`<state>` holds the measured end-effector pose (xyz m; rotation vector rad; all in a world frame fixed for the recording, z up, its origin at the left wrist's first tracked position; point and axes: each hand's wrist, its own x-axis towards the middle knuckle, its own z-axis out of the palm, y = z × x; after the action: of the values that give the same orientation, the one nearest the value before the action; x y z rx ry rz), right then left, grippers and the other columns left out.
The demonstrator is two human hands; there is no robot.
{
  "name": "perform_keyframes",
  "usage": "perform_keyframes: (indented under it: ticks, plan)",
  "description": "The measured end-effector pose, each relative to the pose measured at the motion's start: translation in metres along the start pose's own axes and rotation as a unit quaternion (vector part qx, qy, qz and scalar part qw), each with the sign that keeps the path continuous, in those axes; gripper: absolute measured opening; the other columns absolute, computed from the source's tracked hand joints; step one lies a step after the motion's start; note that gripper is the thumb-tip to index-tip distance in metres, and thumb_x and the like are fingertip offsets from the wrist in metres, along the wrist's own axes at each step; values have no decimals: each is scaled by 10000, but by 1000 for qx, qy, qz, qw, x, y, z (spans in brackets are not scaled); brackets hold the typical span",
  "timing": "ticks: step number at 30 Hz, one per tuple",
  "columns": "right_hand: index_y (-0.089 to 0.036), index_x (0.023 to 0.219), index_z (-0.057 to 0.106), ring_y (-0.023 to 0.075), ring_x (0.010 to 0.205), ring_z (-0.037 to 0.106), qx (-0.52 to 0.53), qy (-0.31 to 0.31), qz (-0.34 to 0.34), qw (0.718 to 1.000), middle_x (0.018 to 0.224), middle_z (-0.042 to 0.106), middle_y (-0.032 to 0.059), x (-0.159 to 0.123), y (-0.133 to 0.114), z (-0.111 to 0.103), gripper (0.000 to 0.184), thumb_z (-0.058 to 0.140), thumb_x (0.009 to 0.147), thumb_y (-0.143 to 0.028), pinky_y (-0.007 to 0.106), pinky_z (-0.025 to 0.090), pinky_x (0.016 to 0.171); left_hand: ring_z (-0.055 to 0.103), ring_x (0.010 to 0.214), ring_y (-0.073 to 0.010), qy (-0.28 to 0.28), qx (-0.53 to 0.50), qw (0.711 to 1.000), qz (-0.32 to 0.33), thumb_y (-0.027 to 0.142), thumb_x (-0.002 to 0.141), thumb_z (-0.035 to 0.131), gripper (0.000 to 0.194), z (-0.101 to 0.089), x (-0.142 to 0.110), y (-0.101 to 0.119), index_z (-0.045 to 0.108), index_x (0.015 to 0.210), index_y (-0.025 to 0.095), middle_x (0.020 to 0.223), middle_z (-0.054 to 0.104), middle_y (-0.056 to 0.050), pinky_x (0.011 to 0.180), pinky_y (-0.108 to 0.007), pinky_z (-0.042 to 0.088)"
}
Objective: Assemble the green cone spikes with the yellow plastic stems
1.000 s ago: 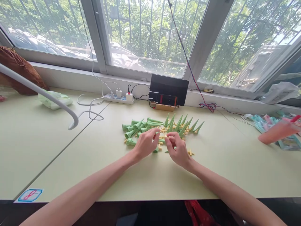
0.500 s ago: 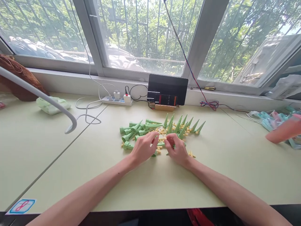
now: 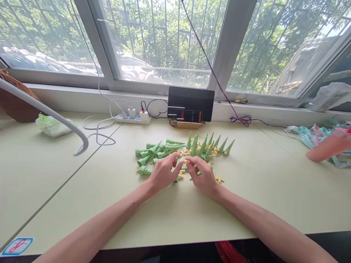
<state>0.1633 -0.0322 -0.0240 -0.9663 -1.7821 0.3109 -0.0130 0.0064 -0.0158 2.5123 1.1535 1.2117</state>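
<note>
Between the thumb and fingertips of my right hand (image 3: 202, 174) is a small pale-yellow plastic peg (image 3: 187, 161). My left hand (image 3: 164, 171) is curved just left of it, thumb and fingers apart, holding nothing I can see. Hollow green plastic spikes (image 3: 144, 170) with ribbed collars lie in a heap beyond and left of my left hand. Several more green spikes (image 3: 203, 147) stand points up beyond my right hand. Loose yellow pegs (image 3: 218, 179) are scattered around and among them, some partly hidden by my hands.
A black tablet (image 3: 191, 102) leans at the back, with a phone (image 3: 189, 115) before it. A power strip (image 3: 133, 119) with white cables stands left of these. A white curved bar (image 3: 55, 109) crosses the left side. Bagged parts and a pink cone (image 3: 326, 148) lie right.
The view has shifted slightly, so the table's things sit a little further left. My hands stay close together over the pegs, and the small yellow peg remains at my right fingertips.
</note>
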Motion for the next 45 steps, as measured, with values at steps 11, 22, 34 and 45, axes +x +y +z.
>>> perform_keyframes:
  ticks: [11, 22, 34, 45]
  plan:
    - [-189, 976, 652, 142, 683, 599, 10, 13, 10, 1000, 850, 681, 56, 0, 0, -3, 167, 501, 977, -260, 255, 497, 564, 394, 448, -72, 2, -17, 1000, 5, 192, 930, 484, 179, -1, 1, 0, 577, 1082, 181, 628, 559, 57, 508, -202, 373]
    - [-182, 912, 629, 124, 593, 563, 11, 32, 42, 999, 792, 663, 38, 0, -3, -3, 120, 546, 938, -265, 246, 486, 531, 439, 532, -113, -100, 39, 994, 12, 262, 933, 460, 261, -4, 2, 4, 581, 716, 181, 612, 554, 10, 535, -241, 313]
    - [-185, 886, 606, 120, 557, 566, 24, 36, 67, 997, 727, 647, 17, 0, -5, -5, 96, 564, 921, -264, 234, 470, 509, 387, 475, -118, -177, 54, 983, -11, 318, 925, 459, 321, -9, 5, 9, 576, 655, 189, 521, 513, 18, 536, -258, 259]
    - [-185, 901, 611, 127, 585, 590, 29, 32, 73, 996, 754, 658, 25, 0, -4, -4, 97, 562, 922, -266, 239, 492, 534, 347, 471, -128, -194, 55, 979, -12, 309, 947, 414, 321, -8, 6, 9, 501, 658, 198, 523, 474, 23, 535, -267, 232]
